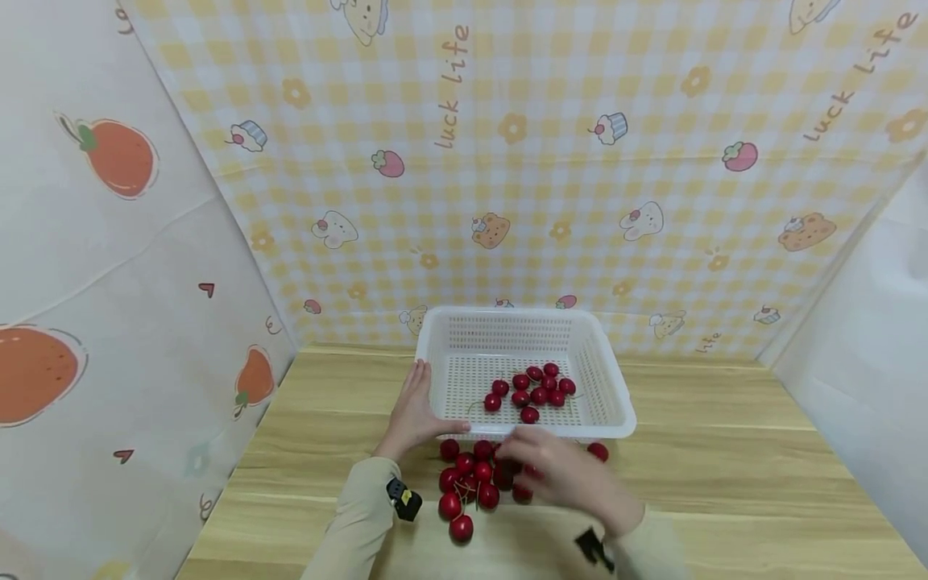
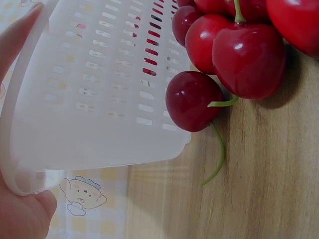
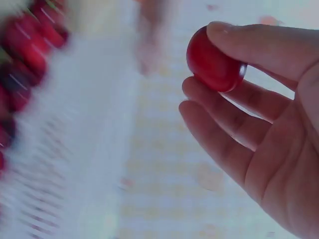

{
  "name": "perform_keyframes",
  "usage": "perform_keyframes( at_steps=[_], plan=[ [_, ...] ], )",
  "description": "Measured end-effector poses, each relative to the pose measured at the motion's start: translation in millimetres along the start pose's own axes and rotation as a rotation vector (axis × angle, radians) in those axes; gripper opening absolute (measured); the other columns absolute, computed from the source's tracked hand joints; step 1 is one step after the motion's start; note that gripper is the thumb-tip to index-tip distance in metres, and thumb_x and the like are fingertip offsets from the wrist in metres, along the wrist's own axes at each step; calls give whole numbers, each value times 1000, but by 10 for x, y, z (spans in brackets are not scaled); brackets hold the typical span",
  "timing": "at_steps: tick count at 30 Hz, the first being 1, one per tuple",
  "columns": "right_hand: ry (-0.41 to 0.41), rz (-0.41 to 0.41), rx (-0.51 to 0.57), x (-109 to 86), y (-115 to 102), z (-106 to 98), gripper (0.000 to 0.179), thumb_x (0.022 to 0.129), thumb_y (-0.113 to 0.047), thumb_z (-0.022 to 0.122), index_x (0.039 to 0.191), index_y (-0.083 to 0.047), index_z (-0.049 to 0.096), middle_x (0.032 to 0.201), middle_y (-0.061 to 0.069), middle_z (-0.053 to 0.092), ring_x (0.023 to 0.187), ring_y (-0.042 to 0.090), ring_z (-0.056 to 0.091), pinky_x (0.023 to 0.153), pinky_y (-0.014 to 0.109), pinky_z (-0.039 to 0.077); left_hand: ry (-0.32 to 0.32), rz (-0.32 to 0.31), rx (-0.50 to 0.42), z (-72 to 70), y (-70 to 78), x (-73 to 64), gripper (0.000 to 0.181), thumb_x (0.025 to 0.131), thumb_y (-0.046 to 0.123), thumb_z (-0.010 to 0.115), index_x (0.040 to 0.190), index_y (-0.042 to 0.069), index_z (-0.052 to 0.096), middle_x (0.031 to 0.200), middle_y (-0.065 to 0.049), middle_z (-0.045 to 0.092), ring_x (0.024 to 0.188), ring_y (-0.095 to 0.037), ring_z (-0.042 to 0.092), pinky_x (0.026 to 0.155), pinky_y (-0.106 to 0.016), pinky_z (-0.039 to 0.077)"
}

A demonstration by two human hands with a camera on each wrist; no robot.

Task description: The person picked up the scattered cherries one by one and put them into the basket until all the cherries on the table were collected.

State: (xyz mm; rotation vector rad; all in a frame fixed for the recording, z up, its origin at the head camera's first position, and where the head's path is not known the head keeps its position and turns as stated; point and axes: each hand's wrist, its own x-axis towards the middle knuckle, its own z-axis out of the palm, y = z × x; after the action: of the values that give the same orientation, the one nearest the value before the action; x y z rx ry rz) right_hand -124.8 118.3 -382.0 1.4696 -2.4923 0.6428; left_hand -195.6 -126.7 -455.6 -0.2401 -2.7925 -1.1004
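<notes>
A white plastic basket point(image 1: 616, 387) with slotted walls stands on the table, several red cherries point(image 1: 539, 395) lying in its right half. My left hand point(image 1: 416, 415) holds its near left corner, fingers along the left rim and thumb on the front rim. In the right wrist view, my right hand point(image 3: 264, 109) pinches a single cherry point(image 3: 214, 59) between thumb and fingers. From the head, that hand point(image 1: 554, 471) is blurred over the cherry pile just before the basket's front wall. The pile's cherries point(image 1: 449, 506), some with green stems, lie close together on the wood.
One cherry point(image 1: 598, 451) lies apart, to the right near the basket's front wall. The wood-grain table point(image 1: 725, 467) meets a yellow checked cloth point(image 1: 536, 193) behind the basket. A white printed cloth point(image 1: 181, 266) hangs at the left, and a pale one point(image 1: 884, 306) at the right.
</notes>
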Motion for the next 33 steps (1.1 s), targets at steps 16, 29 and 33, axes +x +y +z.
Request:
perform_keyframes(
  at_steps=[16,29,33],
  plan=[
    [-490,543,52,1221,1435,-459,24,78,0,64,101,-2,63,98,10,62,82,19,55,71,29,50,-2,-4,-21,-24,32,-11,130,45,53,84,143,-1,19,149,-21,14,138,-31,9,111,-47,14],
    [-572,913,91,1029,1696,207,31,77,-3,68,107,-8,63,92,3,59,84,19,52,67,28,46,-6,-5,-11,-2,1,0,129,45,55,83,143,0,20,149,-19,14,139,-29,9,111,-47,14],
    [-554,931,104,1021,1684,230,29,75,-1,67,104,-7,64,89,3,60,82,20,53,66,29,46,-9,-5,5,7,-11,10,130,45,56,82,143,0,19,149,-19,13,139,-29,8,111,-46,14]
  ],
)
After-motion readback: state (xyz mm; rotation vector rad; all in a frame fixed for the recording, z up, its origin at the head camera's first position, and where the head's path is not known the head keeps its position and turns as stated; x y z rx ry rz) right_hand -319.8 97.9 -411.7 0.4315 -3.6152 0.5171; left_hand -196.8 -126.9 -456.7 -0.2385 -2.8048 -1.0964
